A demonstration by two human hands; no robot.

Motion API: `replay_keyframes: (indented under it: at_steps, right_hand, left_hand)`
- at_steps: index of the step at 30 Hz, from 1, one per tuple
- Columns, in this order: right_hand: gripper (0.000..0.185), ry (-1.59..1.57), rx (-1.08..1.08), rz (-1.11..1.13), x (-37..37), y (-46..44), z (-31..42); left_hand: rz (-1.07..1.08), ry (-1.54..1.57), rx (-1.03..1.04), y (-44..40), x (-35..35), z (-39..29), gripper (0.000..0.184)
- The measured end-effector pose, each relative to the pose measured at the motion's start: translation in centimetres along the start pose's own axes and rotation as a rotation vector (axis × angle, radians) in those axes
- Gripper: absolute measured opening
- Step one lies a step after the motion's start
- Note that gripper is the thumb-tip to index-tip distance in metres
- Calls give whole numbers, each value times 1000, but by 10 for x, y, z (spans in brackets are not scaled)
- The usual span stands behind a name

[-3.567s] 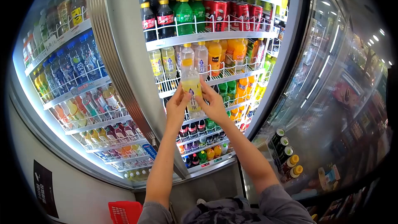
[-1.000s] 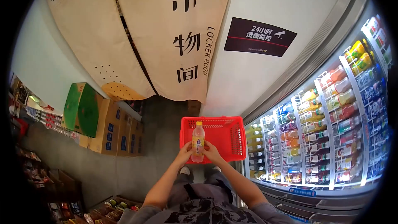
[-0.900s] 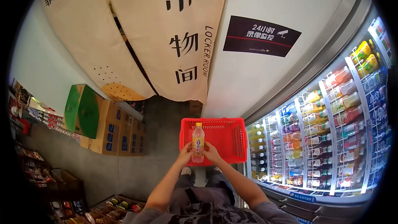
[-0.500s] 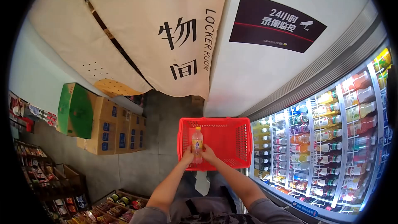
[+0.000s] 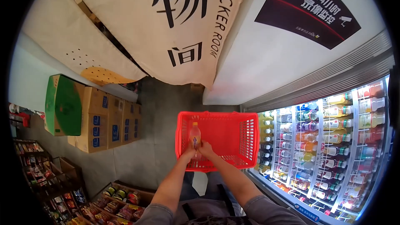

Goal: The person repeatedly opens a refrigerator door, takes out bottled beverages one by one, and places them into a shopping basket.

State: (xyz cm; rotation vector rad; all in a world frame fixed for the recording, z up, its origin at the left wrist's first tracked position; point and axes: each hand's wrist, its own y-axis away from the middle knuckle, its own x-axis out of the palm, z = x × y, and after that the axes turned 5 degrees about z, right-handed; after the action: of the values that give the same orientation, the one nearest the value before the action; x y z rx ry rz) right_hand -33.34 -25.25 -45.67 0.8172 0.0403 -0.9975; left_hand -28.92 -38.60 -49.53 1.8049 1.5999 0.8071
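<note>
A bottle (image 5: 194, 134) over a red basket (image 5: 223, 135)
Left hand (image 5: 189, 153) and right hand (image 5: 205, 150) both curl snugly round the bottle's lower part, yellow cap (image 5: 195, 123) showing, at the basket's left side (whether it touches the basket's bottom, I cannot tell)

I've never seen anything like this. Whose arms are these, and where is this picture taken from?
No machine here: these are a person's bare arms, seen by a camera worn on the head, looking forward and down. The left hand and right hand hold a yellow-capped bottle at a red basket; how deep inside is hard to tell. Around them are stacked cartons on the left, a cloth curtain ahead, and a lit drinks cooler on the right.
</note>
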Motion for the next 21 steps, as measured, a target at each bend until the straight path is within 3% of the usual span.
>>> replay_keyframes:
  at_steps: [2,5,7,8,14,17,20,21]
  right_hand:
    - [35,28,46,-28,2,-3,-2]
    - [35,71,115,-55,-2,-6,4]
    - [38,75,145,-59,4,-5,-3]
    - [43,55,111,-78,7,-11,-12]
    - [60,46,109,-67,-1,0,-6]
    - [59,106,130,2,5,5,-11]
    - [56,105,139,44,-7,29,3]
    - [57,18,128,51,-13,40,11]
  left_hand:
    - [-12,-93,-10,-2,8,1,66]
    - [-52,-194,230,6,12,13,67]
    - [38,-103,9,31,14,-26,82]
    - [35,-113,1,37,14,-30,82]
    - [59,-103,-36,44,17,-23,69]
    - [1,-194,208,49,19,-27,65]
    - [183,55,28,83,16,-71,63]
    - [208,66,57,85,13,-67,58]
